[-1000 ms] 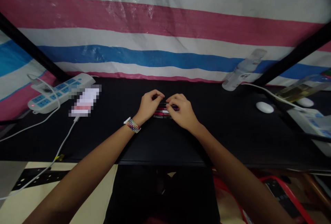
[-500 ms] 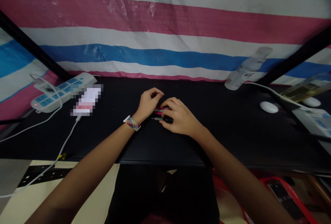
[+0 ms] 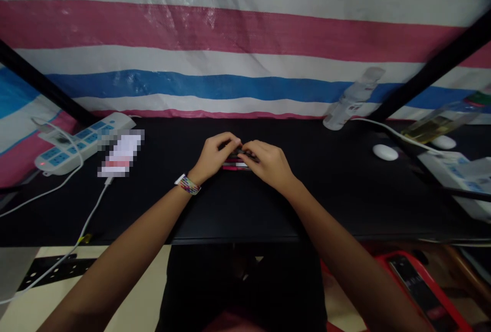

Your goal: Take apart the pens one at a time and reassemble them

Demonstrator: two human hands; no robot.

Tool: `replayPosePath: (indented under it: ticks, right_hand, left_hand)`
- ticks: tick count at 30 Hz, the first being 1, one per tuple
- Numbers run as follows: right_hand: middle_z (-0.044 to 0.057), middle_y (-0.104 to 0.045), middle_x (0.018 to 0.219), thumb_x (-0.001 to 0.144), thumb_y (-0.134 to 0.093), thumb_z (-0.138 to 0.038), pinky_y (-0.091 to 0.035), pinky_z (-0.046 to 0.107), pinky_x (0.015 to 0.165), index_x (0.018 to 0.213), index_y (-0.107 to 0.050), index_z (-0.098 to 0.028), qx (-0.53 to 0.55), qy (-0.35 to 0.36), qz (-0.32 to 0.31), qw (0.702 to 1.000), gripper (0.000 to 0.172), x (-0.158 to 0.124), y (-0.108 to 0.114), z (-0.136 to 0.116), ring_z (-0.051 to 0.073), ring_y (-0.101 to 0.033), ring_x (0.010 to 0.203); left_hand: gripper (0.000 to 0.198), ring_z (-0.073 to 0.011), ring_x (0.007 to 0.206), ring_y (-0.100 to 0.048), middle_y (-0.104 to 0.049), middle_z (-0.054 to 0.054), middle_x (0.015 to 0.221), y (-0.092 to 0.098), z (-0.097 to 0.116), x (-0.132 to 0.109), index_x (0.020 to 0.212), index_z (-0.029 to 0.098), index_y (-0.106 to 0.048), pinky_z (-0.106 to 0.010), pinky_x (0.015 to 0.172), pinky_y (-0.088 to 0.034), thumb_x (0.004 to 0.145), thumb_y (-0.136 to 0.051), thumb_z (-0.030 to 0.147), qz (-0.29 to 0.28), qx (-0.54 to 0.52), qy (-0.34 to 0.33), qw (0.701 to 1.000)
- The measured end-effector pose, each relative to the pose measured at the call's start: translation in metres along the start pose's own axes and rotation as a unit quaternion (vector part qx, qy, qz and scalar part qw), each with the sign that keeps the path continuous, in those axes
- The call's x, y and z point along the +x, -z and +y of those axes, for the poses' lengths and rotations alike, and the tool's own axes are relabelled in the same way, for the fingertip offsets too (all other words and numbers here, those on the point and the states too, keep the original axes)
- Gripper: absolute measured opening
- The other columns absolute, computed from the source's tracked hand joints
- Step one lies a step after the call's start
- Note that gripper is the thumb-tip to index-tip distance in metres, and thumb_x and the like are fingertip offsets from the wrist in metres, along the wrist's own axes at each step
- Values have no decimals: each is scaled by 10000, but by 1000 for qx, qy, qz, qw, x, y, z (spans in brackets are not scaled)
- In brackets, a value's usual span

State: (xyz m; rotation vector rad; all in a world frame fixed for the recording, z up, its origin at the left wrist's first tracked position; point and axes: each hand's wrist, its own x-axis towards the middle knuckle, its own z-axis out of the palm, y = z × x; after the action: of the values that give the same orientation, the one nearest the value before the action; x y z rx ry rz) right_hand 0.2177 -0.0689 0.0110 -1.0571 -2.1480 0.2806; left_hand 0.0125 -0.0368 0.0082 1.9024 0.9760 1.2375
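At the middle of the black desk my left hand (image 3: 214, 157), with a woven colourful band on its wrist, has its thumb and fingers closed at the left end of a slim dark pen (image 3: 251, 156). Opposite it, my right hand (image 3: 270, 162) pinches the same pen from the right, the fingertips of both hands nearly meeting. Just in front of the fingers, a few pink and white pens (image 3: 235, 167) lie side by side on the desk. The hands partly cover them, and much of the dark pen is hidden.
A power strip (image 3: 82, 142) and a phone (image 3: 121, 154) on a white cable lie at the left. Toward the right are a tilted clear bottle (image 3: 349, 102), a white mouse-like object (image 3: 385, 152) and a bottle of yellowish liquid (image 3: 441, 121). Striped sheeting (image 3: 230, 30) hangs behind.
My right hand has moved from over the pens up toward my left fingertips, and its spread fingers have closed on the dark pen. More of the pink and white pens shows. The view has shifted slightly.
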Motion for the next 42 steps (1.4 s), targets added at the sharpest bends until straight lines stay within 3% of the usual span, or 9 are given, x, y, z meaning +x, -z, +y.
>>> replayPosePath:
  ticks: [3, 6, 12, 16, 20, 24, 29, 34, 42]
  right_hand:
    - [32, -761, 867, 1031, -728, -476, -514, 346, 741, 953, -766, -268, 14, -99, 76, 992, 225, 4, 0, 9, 208, -692, 781]
    - [0, -634, 632, 907, -841, -550, -484, 345, 659, 757, -734, -252, 94, -233, 156, 955, 350, 11, 3, 26, 187, -611, 628]
    - [20, -676, 721, 878, -769, -379, -515, 320, 578, 811, -736, -227, 372, -331, 148, 855, 170, 20, 8, 59, 141, -573, 568]
    - [1, -658, 718, 826, -764, -314, -434, 286, 511, 856, -781, -220, 317, -324, 176, 874, 100, 19, 3, 64, 119, -521, 540]
    - [15, -687, 727, 816, -782, -352, -393, 273, 494, 877, -817, -217, 304, -292, 141, 896, 153, 19, 0, 61, 134, -550, 581]
    - [37, -756, 790, 797, -799, -369, -395, 266, 480, 891, -811, -212, 370, -283, 124, 876, 184, 20, 0, 60, 120, -546, 561]
    - [46, -787, 875, 800, -849, -379, -514, 281, 558, 960, -825, -230, 408, -264, 135, 863, 220, 21, 0, 62, 139, -634, 653]
    - [42, -772, 806, 808, -878, -396, -591, 321, 642, 900, -813, -224, 430, -259, 125, 856, 205, 21, -1, 62, 159, -678, 683]
    - [28, -744, 738, 787, -889, -339, -645, 390, 727, 863, -805, -214, 438, -258, 152, 848, 168, 21, 2, 59, 171, -690, 664]
  left_hand:
    - [187, -210, 866, -725, -795, -47, 924, -1, -4, 1, 955, 216, -797, -345, 824, -575, 991, -743, 391, -1, 19, -5, 1000]
    - [182, -186, 788, -725, -765, -38, 840, 0, -15, 5, 965, 207, -783, -326, 774, -589, 1003, -723, 375, 43, -10, 19, 999]
    - [117, -171, 746, -745, -785, -43, 877, 5, -34, 12, 973, 206, -772, -321, 741, -609, 938, -771, 318, 110, -35, 47, 992]
    - [118, -184, 770, -760, -785, -44, 825, 5, -36, 12, 973, 204, -780, -348, 787, -625, 938, -762, 316, 109, -64, 51, 991]
    - [145, -191, 813, -778, -815, -64, 849, 8, -37, 12, 984, 195, -802, -332, 770, -607, 919, -783, 324, 113, -94, 54, 988]
    - [172, -192, 827, -786, -833, -71, 888, 10, -36, 13, 996, 189, -807, -304, 731, -582, 903, -802, 333, 108, -106, 62, 987]
    - [171, -180, 759, -769, -822, -67, 866, 9, -35, 14, 982, 188, -794, -283, 679, -565, 896, -807, 335, 94, -126, 71, 985]
    - [222, -117, 549, -640, -693, -3, 666, 8, -33, 13, 817, 201, -693, -248, 569, -506, 932, -777, 372, 72, -131, 57, 987]
    - [407, -68, 446, -456, -560, 37, 595, 6, -30, 9, 756, 211, -597, -227, 445, -338, 953, -813, 493, 48, -119, 78, 989]
